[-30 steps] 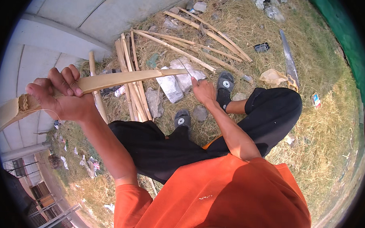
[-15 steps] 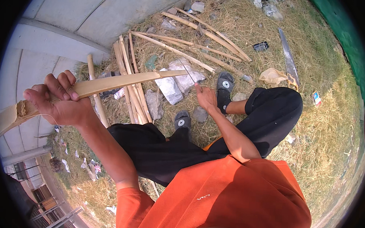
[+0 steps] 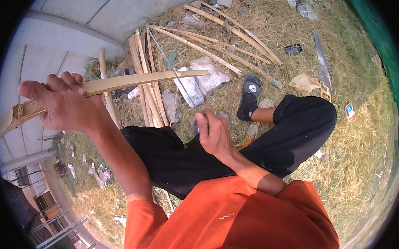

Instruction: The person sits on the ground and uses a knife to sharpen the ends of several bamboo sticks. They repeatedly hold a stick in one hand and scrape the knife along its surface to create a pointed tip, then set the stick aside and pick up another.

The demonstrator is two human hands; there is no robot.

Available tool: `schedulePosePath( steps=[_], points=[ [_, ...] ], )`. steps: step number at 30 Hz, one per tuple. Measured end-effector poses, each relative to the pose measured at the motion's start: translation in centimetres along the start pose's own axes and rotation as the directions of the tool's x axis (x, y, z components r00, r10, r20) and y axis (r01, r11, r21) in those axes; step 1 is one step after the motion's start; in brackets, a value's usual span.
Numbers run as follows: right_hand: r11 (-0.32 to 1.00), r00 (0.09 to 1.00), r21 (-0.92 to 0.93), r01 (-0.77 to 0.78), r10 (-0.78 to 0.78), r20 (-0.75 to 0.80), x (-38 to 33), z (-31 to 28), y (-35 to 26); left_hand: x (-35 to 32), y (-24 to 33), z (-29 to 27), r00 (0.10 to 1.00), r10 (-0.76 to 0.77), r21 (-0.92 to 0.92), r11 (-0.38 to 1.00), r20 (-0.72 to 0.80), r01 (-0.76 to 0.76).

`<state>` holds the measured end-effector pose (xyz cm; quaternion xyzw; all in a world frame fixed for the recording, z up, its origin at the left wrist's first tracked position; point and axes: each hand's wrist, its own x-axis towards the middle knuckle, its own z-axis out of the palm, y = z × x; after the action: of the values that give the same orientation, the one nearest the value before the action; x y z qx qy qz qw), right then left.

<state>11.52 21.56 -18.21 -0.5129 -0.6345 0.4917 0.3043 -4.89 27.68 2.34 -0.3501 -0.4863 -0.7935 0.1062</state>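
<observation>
The bamboo strip (image 3: 139,80) sits in the left hand (image 3: 66,104), which is closed around it near the thick end, thumb stretched out along the top; the thin end reaches out ahead of the hand, over the pile of cut bamboo (image 3: 146,74) on the grass. Since a second ago the strip has stayed in the same grip and at much the same slant. The right hand (image 3: 214,134) has drawn back from the ground ahead toward the knee; it now rests low over the black trousers (image 3: 296,128), fingers curled loosely, and I cannot tell whether it holds anything. So the strip is held steady while the free hand has come off the ground.

Beyond the strip's tip lie pale grey stones (image 3: 196,82) and more long bamboo sticks (image 3: 233,31). Past the right hand a dark shoe (image 3: 250,93) rests on the straw. Further right of it lies a crumpled tan paper bag (image 3: 304,82), then a hand saw (image 3: 322,65) with a long blade. A small flat packet (image 3: 350,111), white with red and blue, lies at the far right on the grass.
</observation>
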Motion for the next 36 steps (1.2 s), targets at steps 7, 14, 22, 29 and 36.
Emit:
schedulePosePath(
  steps=[7, 14, 22, 29, 36],
  points=[
    [0.989, 0.99, -0.049, -0.137, 0.135, -0.046, 1.9, -1.5, 4.1, 0.2, 0.0, -0.4, 1.0, 0.004, 0.01, 1.0, -0.017, -0.004],
    [0.971, 0.995, -0.228, 0.068, -0.048, 0.092, 4.0, -3.0, 1.6, 0.9, -0.1, -1.7, 0.87, -0.05, -0.319, 0.919, 0.49, 0.232],
    [0.996, 0.996, 0.043, 0.079, -0.08, 0.027, 3.5, -6.7, -1.9, 3.2, -1.7, -4.4, 0.654, 0.119, -0.433, 0.834, 0.747, 0.343],
    [0.89, 0.967, -0.393, -0.23, 0.255, 0.012, 5.5, -4.5, 9.7, 3.7, -2.4, -4.0, 0.527, 0.206, -0.469, 0.77, 0.824, 0.432],
    [0.996, 0.992, 0.008, -0.093, 0.092, 0.088, 3.1, -7.9, 0.7, 3.9, -2.5, -4.7, 0.56, 0.196, -0.467, 0.792, 0.805, 0.394]
  ],
)
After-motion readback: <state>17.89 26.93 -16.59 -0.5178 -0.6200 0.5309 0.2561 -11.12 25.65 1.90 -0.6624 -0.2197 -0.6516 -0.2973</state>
